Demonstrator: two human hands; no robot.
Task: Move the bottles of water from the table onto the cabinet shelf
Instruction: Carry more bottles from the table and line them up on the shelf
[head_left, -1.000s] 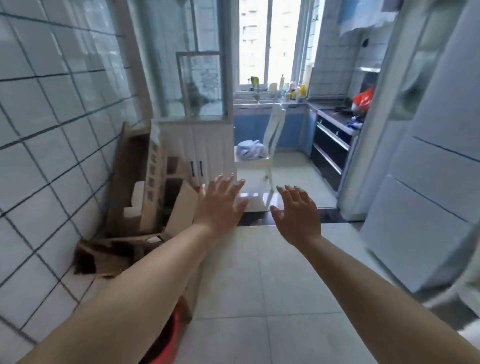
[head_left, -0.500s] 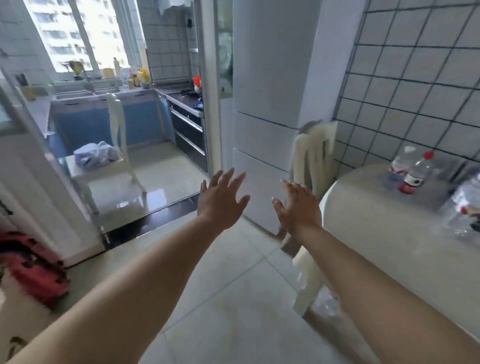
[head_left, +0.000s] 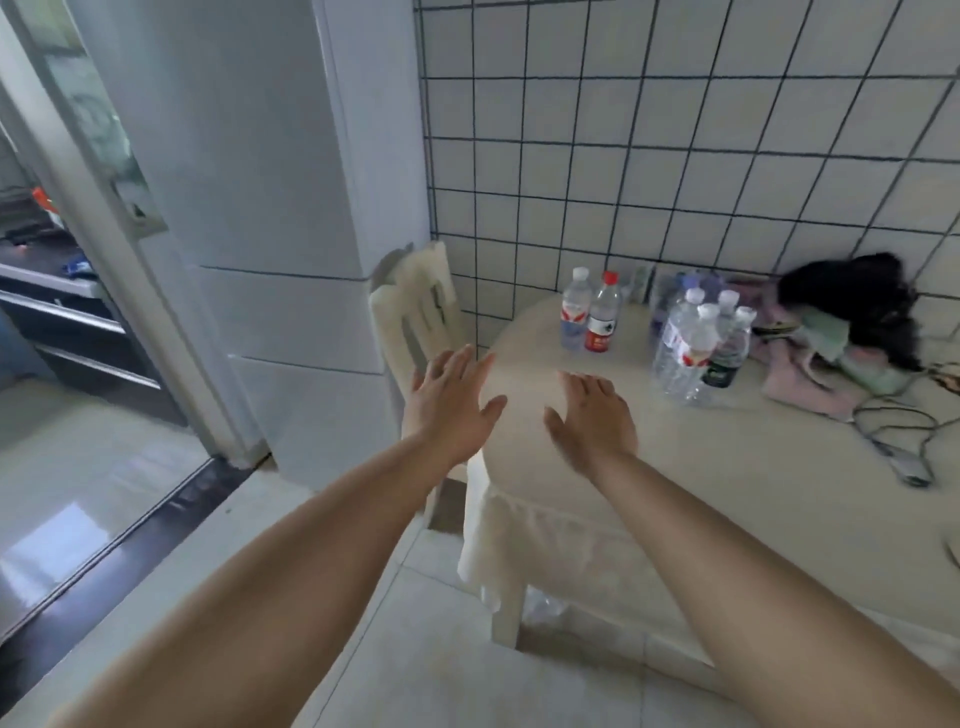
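I was at the reach step, nothing picked up yet. My left hand (head_left: 451, 400) and right hand (head_left: 592, 415) were both spread, fingers apart, empty, hovering over the near edge of the table (head_left: 649, 467). The bottles stood further back near the tiled wall (head_left: 675, 156): a pair, white-cap bottle (head_left: 574, 307) w/ red-cap bottle (head_left: 602, 313) just beside it, and a cluster of clear bottles (head_left: 698, 343) to the right, touching each other. Clothes (head_left: 831, 343) lay beside the cluster. Cabinet shelf was not in view. Next move, I think: reach fwd, close one hand around each bottle of the pair, because they stand apart from the rest.
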